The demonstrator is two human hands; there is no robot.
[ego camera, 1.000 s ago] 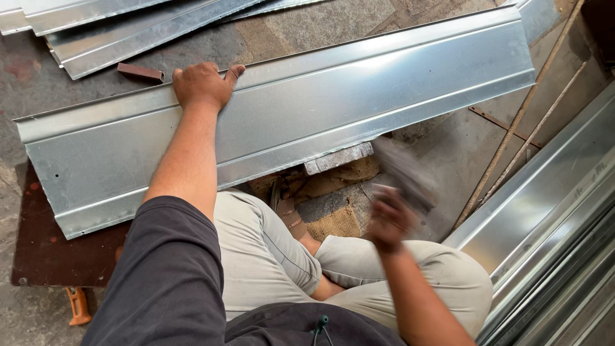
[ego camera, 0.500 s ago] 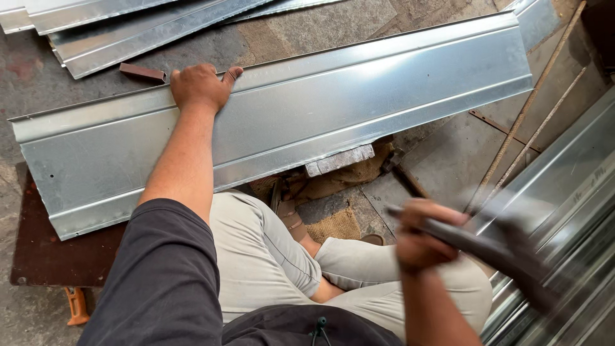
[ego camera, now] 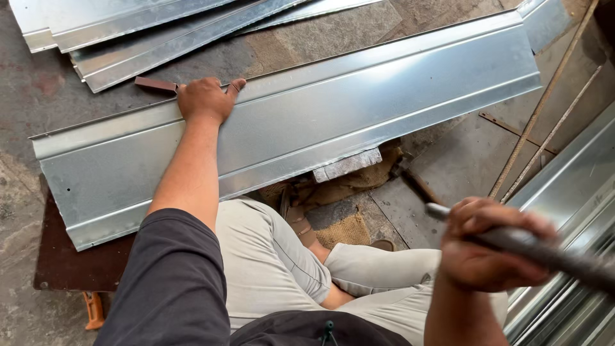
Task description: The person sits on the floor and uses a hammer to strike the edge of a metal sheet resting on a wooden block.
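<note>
Left hand (ego camera: 206, 99) pressed flat on far edge of long galvanized sheet-metal panel (ego camera: 359, 109), right hand (ego camera: 490, 247) below the panel, fist closed around grey metal rod (ego camera: 544, 251), stone block (ego camera: 347, 164) under panel's near edge

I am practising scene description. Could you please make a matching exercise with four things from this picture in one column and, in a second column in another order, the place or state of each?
Things:
1. left hand
2. right hand
3. long metal sheet
4. burlap cloth

Places or states:
A. lies on the floor between the sheet and the knees
B. closed around a grey metal rod
C. rests across the floor in front of the seated person
D. pressed on the far edge of the sheet

Pairs: 1-D, 2-B, 3-C, 4-A
</note>
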